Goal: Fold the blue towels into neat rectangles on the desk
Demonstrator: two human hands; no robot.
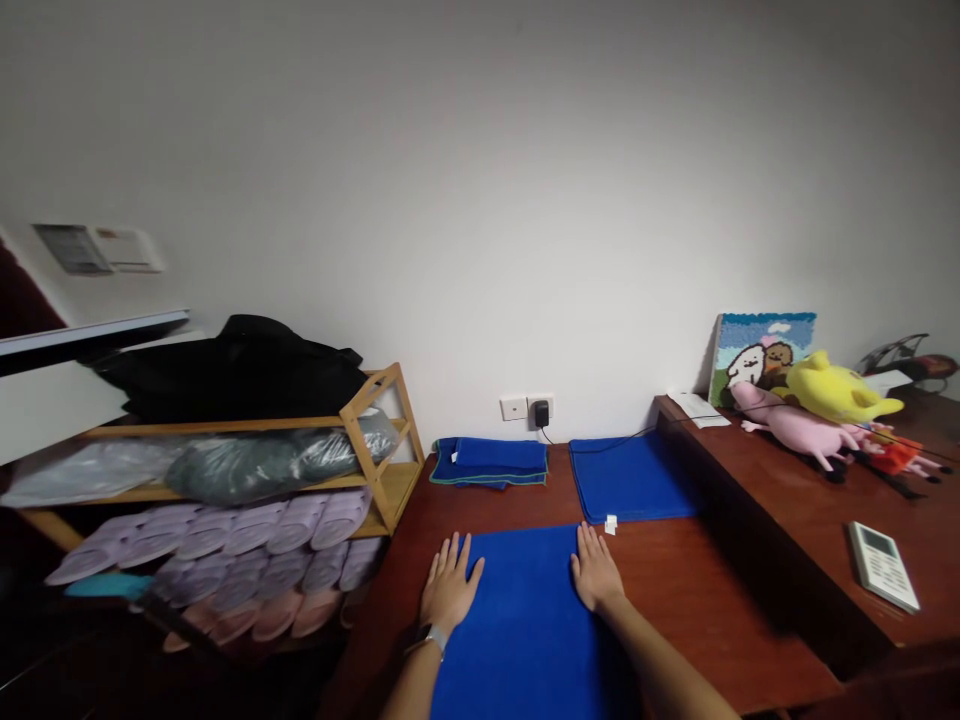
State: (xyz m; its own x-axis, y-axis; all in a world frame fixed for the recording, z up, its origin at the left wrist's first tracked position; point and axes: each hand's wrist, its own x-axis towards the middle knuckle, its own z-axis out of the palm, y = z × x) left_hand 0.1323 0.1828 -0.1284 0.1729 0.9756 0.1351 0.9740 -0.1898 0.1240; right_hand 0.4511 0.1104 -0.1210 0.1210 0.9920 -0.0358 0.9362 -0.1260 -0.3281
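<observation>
And here both hands lie flat, fingers loosely spread: left hand [448, 590] on the left edge of the near blue cloth [529, 610], right hand [598, 572] on its right. Uneven pressure could ruck that fabric; a push to the far right might crumple the tagged cloth [634, 480]. Soft, matte, straight-edged textile meets smooth reddish-brown tabletop [697, 590].

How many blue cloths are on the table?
At least 3: one near cloth with a hand at each side, one flat cloth behind it to the right, and one folded cloth at the back left. More may hide in the folds.
</observation>
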